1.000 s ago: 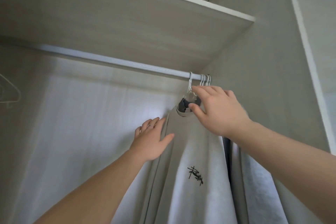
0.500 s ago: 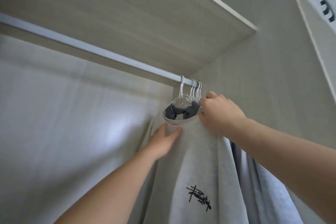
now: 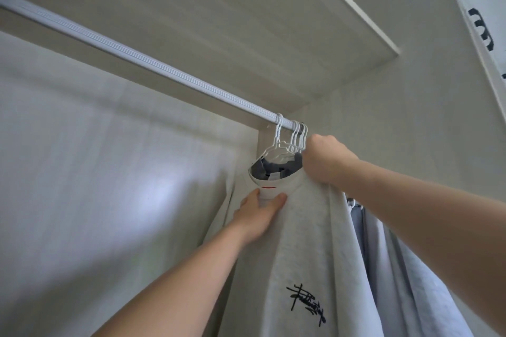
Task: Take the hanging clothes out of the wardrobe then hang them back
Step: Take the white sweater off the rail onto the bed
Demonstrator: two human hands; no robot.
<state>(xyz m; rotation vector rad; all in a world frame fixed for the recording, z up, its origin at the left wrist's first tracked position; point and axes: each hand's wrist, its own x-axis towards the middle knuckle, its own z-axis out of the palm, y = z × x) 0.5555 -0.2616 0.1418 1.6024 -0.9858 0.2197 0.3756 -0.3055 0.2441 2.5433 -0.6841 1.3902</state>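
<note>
A light grey T-shirt (image 3: 301,249) with a black script print hangs on a white wire hanger (image 3: 276,145) from the silver rail (image 3: 153,65), at the rail's right end. My left hand (image 3: 260,213) pinches the shirt's fabric just below the collar, thumb on the front. My right hand (image 3: 323,159) is curled tight at the shirt's right shoulder, gripping the fabric by the hangers. More white hangers (image 3: 298,137) are bunched behind it, and pale blue-grey clothes (image 3: 397,268) hang under my right forearm.
A wooden shelf (image 3: 246,16) runs just above the rail. The wardrobe's right side wall (image 3: 410,131) stands close behind the clothes, and the back panel (image 3: 95,172) is to the left. A white door edge (image 3: 471,22) with dark marks shows top right.
My view moved closer and tilted up. My left hand went from flat on the shirt's left side to pinching below the collar. My right hand curled tight at the shoulder.
</note>
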